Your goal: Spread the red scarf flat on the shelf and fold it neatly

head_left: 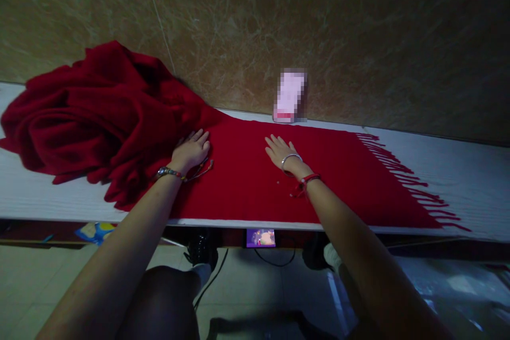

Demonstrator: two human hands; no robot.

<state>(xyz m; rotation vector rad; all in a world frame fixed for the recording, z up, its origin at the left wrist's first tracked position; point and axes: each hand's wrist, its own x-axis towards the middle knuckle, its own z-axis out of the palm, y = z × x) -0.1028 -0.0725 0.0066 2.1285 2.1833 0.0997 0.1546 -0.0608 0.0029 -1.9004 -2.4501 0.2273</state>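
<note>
A red fringed scarf (pixel 239 175) lies along a narrow white table, its right part spread flat and its left part heaped in loose folds. My left hand (pixel 192 150) rests on the cloth at the edge of the heap, fingers stretched out, with a beaded bracelet at the wrist. Farther right, my right hand (pixel 283 155) lies palm down on the flat part, fingers spread; a silver bangle and a red cord circle that wrist. Neither hand grips the fabric. The tassels fan out over the table at the right end.
The white table (pixel 470 186) runs against a brown marbled wall (pixel 247 26). A blurred pink-and-white object (pixel 290 96) leans on the wall behind the scarf. Below the front edge are a lit screen (pixel 260 238), a black cable (pixel 274 264) and my feet on the tiled floor.
</note>
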